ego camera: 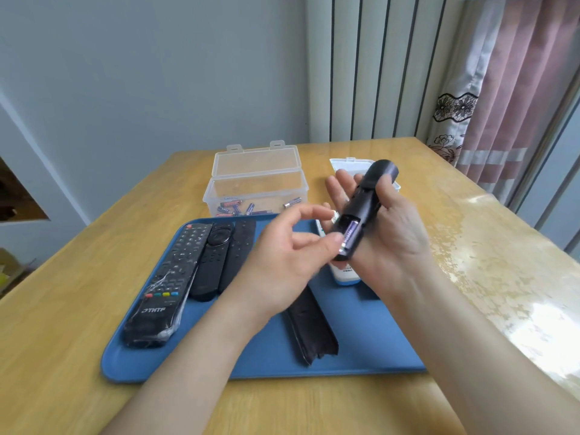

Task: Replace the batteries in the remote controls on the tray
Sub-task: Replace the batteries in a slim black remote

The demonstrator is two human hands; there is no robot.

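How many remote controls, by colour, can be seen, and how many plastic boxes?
Black remotes: 4, three on the tray at left, one in the right hand
White remotes: 1
Clear boxes: 2
Total: 7

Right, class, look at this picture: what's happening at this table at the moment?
A person is changing batteries in remote controls. The right hand holds a black remote back-side up with its battery compartment open, and the left hand has its thumb on a battery seated in the compartment. Three more black remotes lie on the blue tray, with a white one partly hidden behind the hands. A clear open box behind the tray holds loose batteries.
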